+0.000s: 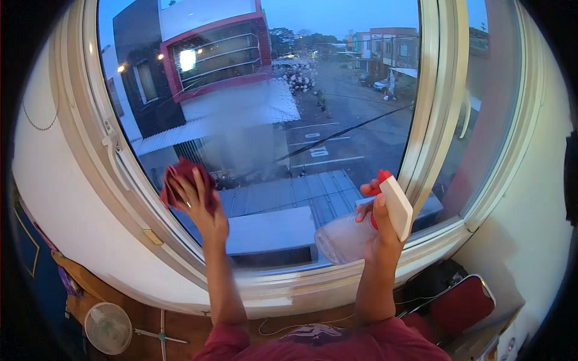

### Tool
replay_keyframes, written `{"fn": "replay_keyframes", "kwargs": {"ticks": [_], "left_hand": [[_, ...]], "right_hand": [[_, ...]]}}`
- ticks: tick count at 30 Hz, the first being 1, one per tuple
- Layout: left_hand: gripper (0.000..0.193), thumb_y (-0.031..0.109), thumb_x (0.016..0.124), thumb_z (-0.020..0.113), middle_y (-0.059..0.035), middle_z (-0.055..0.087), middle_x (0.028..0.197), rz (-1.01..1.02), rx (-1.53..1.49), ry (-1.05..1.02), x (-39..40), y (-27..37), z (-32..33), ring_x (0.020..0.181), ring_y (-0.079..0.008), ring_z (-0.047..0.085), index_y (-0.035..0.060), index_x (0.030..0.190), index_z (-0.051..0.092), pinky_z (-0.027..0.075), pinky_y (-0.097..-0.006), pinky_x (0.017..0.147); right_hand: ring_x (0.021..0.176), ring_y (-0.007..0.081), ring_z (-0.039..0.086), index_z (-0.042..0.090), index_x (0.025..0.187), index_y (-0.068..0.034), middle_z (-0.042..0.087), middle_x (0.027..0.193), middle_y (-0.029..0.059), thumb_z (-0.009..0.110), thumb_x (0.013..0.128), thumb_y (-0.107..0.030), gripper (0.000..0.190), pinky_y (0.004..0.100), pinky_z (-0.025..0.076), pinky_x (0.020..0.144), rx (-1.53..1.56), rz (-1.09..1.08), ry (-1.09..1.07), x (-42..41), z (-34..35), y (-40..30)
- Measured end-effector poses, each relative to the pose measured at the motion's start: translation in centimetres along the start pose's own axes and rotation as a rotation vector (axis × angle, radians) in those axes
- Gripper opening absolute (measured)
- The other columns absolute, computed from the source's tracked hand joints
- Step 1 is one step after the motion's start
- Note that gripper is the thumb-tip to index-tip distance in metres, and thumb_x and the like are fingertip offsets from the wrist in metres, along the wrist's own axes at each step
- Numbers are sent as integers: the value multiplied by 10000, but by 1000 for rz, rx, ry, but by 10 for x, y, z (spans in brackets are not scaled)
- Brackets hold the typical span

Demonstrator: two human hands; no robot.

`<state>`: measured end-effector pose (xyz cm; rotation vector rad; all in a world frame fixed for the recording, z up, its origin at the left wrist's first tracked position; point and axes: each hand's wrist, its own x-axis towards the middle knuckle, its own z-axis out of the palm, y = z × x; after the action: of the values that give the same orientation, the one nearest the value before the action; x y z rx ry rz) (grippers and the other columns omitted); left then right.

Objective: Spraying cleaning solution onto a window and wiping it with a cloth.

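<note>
A large window pane [266,149] stands before me, hazed with a whitish, misty patch around its middle. Against its lower left part, my left hand [198,198] presses a crumpled dark red cloth [174,180], fingers spread over it. On the right, my right hand [381,221] grips the neck of a spray bottle [345,239]. The bottle has a clear body and a white and red trigger head [397,207], with fingers at the red trigger. Its body tilts to the lower left, in front of the glass.
White window handles [113,153] stick out from the left frame and the right one [465,117]. Below the sill [289,293], a fan [108,328] is at the lower left. A red padded chair [465,304] stands at the lower right, near a thin cable [307,324] on the floor.
</note>
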<state>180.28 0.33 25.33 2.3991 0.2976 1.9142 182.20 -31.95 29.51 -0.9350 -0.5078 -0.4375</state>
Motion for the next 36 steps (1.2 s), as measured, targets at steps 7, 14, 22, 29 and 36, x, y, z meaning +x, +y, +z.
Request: {"fn": "replay_keyframes", "kwargs": {"ticks": [7, 14, 22, 29, 36], "left_hand": [[591, 350, 957, 516, -76, 212, 1636, 230, 98, 252, 173, 90, 8, 1511, -326, 158, 323, 1527, 360, 12, -649, 1154], [653, 340, 900, 593, -32, 225, 1634, 418, 117, 237, 187, 187, 39, 1488, -317, 227, 346, 1515, 374, 59, -669, 1144], [862, 254, 648, 725, -118, 230, 1626, 307, -51, -194, 15, 193, 71, 1401, -397, 362, 330, 1465, 461, 206, -740, 1018], [819, 262, 650, 716, -133, 306, 1595, 186, -117, -344, -32, 169, 59, 1396, -404, 372, 368, 1433, 497, 168, -695, 1070], [582, 269, 907, 559, -138, 225, 1625, 309, 98, 49, 119, 161, 35, 1504, -369, 165, 323, 1477, 451, -21, -640, 1159]], "right_hand": [[786, 169, 591, 580, 1297, 42, 632, 1098, 157, 701, 918, -219, 476, 290, 481, 639, 23, 84, -36, 3, -45, 2], [767, 166, 598, 594, 1256, 43, 646, 1064, 161, 742, 881, -177, 459, 288, 487, 632, 125, 229, -55, 13, -67, 20], [854, 171, 606, 615, 1183, 29, 650, 1037, 142, 743, 873, -233, 425, 298, 480, 598, 74, 299, -65, 25, -94, 30], [669, 154, 572, 648, 1113, 33, 677, 962, 158, 776, 836, -254, 419, 289, 460, 559, 32, 388, -39, 27, -91, 33], [617, 137, 558, 650, 1114, 35, 690, 940, 161, 778, 830, -274, 439, 271, 451, 558, 40, 378, -62, 21, -86, 36]]}}
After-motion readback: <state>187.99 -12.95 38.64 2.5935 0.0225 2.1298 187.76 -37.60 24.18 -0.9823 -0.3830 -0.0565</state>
